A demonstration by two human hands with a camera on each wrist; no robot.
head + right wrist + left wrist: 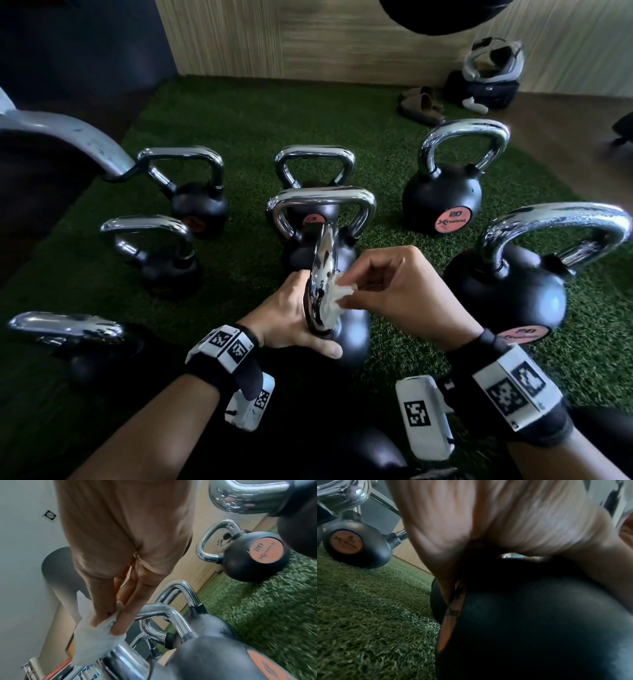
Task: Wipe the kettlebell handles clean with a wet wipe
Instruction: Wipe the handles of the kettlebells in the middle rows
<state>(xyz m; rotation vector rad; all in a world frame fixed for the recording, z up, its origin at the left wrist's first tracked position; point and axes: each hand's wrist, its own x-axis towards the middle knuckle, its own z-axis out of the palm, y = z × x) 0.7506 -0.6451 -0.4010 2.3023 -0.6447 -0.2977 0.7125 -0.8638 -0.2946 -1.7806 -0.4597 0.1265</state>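
I am looking down at my two bare hands working on a black kettlebell [349,337] set on green turf [239,113]. My left hand [291,318] rests against the near side of the ball, thumb laid across the top just under the chrome handle [323,274]; its fingers are hidden behind the handle, so I cannot tell whether they curl or lie flat. My right hand [400,287] pinches a crumpled white wet wipe [337,296] between thumb and fingertips, pressing it onto the handle just ahead of my knuckles. From the right wrist, the wipe [92,639] sits bunched under my fingertips [120,628] on the curved metal.

To do this well, I judge I should open the wipe flatter, wrap it round the bar, and slide it along the whole loop, including the underside, while the left hand steadies the ball. Several more kettlebells stand beyond and to both sides of my hands, one to the right [507,291].
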